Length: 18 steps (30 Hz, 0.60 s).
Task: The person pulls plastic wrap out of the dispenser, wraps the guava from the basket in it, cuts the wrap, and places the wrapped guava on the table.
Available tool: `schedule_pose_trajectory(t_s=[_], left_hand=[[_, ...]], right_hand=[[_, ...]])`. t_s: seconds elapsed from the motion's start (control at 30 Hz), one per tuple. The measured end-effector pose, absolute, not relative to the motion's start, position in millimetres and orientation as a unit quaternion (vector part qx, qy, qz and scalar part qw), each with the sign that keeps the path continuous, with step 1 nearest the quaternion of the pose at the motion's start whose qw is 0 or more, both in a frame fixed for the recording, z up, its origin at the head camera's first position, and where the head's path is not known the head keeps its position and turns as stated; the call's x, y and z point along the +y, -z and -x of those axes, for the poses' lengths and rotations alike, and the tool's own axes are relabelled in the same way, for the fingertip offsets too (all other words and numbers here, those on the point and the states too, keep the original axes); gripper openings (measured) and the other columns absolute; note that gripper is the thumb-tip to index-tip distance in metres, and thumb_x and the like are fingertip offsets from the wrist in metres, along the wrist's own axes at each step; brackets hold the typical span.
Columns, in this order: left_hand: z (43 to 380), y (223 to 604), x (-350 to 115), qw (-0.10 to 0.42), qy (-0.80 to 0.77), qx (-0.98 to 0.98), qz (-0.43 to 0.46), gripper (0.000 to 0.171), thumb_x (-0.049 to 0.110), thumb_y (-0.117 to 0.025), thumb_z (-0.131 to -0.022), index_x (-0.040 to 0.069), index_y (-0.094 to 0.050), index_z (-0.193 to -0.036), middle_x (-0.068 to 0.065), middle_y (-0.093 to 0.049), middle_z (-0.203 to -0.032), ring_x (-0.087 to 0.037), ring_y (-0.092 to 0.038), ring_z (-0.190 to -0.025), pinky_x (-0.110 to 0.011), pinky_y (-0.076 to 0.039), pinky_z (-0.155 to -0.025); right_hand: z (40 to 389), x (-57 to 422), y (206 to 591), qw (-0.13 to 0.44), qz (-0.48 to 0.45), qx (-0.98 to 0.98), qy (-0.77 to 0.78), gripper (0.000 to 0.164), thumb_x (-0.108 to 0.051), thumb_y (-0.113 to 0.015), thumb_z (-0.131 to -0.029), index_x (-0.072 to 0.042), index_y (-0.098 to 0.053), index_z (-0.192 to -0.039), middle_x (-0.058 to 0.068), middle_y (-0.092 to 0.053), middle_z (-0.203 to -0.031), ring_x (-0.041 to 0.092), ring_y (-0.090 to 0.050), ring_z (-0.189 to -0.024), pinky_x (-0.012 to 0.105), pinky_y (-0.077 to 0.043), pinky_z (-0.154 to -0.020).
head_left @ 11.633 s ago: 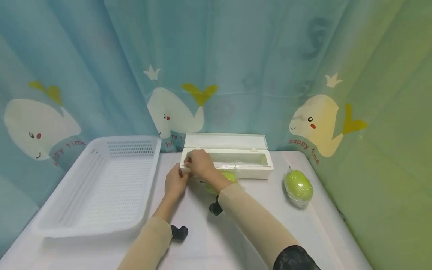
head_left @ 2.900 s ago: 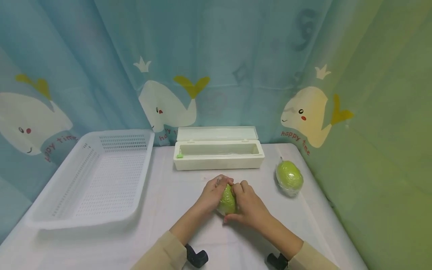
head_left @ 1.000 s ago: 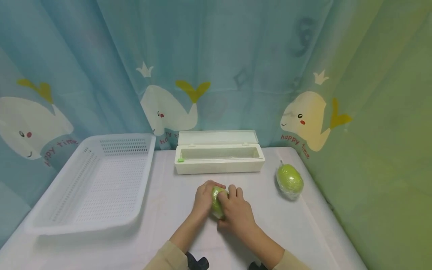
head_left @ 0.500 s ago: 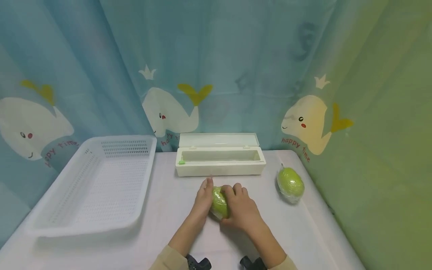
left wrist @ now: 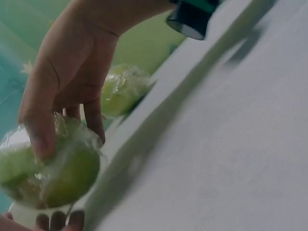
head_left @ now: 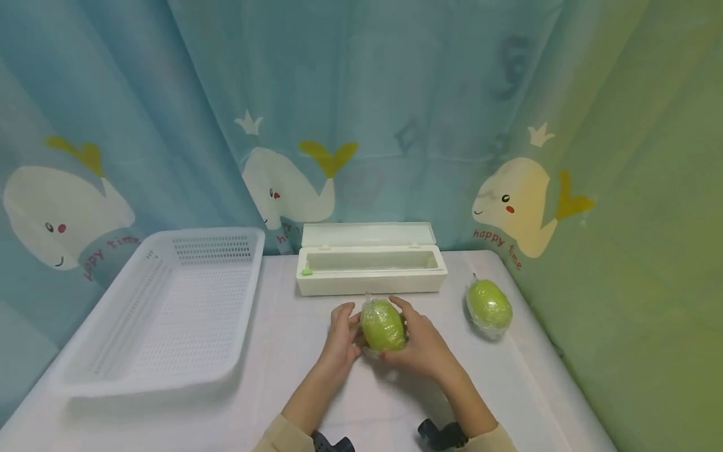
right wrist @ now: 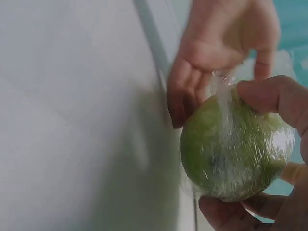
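Note:
In the head view a green fruit wrapped in clear cling film is up between both hands, in front of the white box. My right hand grips it from the right, thumb on one side and fingers on the other. On the left side my left hand has loosely bent fingers right at the fruit. The right wrist view shows gathered film on the wrapped fruit, with the left hand just beyond. In the left wrist view, left fingertips appear below the fruit.
A long white cling film dispenser stands at the back, lid raised, with a green slider at its left. A second wrapped green fruit lies on the right. To the left is a white plastic basket.
Earlier both hands were at the dispenser's left end, then pressed closely around the fruit. Now the fruit has turned in the right hand, showing more of it, and the left fingers have loosened.

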<state>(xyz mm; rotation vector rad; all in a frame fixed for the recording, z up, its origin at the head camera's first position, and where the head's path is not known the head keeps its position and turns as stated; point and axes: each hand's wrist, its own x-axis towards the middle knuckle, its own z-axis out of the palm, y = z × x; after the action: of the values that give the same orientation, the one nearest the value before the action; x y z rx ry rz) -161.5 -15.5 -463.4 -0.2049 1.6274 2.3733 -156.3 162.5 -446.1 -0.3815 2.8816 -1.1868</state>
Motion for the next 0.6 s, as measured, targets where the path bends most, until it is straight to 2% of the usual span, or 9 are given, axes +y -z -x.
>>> schedule_pose_trajectory(t_s=[0.13, 0.23, 0.37, 0.43, 0.6], left_hand=[[157.0, 465.4, -12.0, 0.155, -0.805, 0.572, 0.026, 0.051, 0.044, -0.037, -0.107, 0.010, -0.031, -0.146, -0.024, -0.035, -0.153, -0.041, -0.044, -0.137, -0.054, -0.051, -0.097], [157.1, 467.5, -9.2, 0.160, -0.805, 0.571, -0.010, 0.052, 0.041, -0.050, -0.104, 0.013, -0.038, -0.146, -0.020, -0.041, -0.151, -0.034, -0.051, -0.132, -0.049, -0.053, -0.097], [158.8, 472.6, -7.7, 0.137, -0.790, 0.594, -0.062, 0.062, 0.029, -0.069, -0.095, 0.017, -0.041, -0.149, -0.016, -0.042, -0.148, -0.027, -0.054, -0.125, -0.039, -0.054, -0.096], [159.9, 474.8, -7.9, 0.119, -0.778, 0.611, -0.082, 0.065, 0.026, -0.075, -0.090, 0.017, -0.044, -0.147, -0.014, -0.044, -0.143, -0.025, -0.055, -0.120, -0.034, -0.054, -0.094], [164.4, 477.3, -9.2, 0.085, -0.777, 0.620, -0.074, 0.049, 0.021, -0.079, -0.086, 0.008, -0.058, -0.129, -0.007, -0.056, -0.117, -0.017, -0.060, -0.100, -0.027, -0.056, -0.085]], right_hand=[[158.8, 176.1, 440.5, 0.020, 0.090, 0.899, 0.428, 0.105, -0.032, -0.092, -0.062, -0.023, -0.037, -0.150, 0.011, -0.066, -0.120, 0.024, -0.064, -0.104, 0.045, -0.054, -0.081], [161.0, 184.3, 437.7, 0.034, 0.073, 0.889, 0.450, 0.101, -0.038, -0.090, -0.066, -0.025, -0.035, -0.150, 0.012, -0.065, -0.119, 0.023, -0.063, -0.101, 0.040, -0.052, -0.077], [163.7, 191.4, 437.3, 0.072, 0.061, 0.856, 0.508, 0.093, -0.036, -0.087, -0.074, -0.025, -0.033, -0.150, 0.015, -0.063, -0.119, 0.025, -0.062, -0.102, 0.036, -0.053, -0.074], [164.5, 193.9, 436.5, 0.093, 0.063, 0.833, 0.542, 0.090, -0.032, -0.085, -0.077, -0.021, -0.033, -0.150, 0.019, -0.062, -0.117, 0.026, -0.062, -0.100, 0.037, -0.055, -0.072], [165.2, 200.1, 435.1, 0.152, 0.104, 0.784, 0.593, 0.082, -0.022, -0.080, -0.081, -0.015, -0.031, -0.146, 0.025, -0.060, -0.117, 0.027, -0.062, -0.095, 0.039, -0.055, -0.068]])
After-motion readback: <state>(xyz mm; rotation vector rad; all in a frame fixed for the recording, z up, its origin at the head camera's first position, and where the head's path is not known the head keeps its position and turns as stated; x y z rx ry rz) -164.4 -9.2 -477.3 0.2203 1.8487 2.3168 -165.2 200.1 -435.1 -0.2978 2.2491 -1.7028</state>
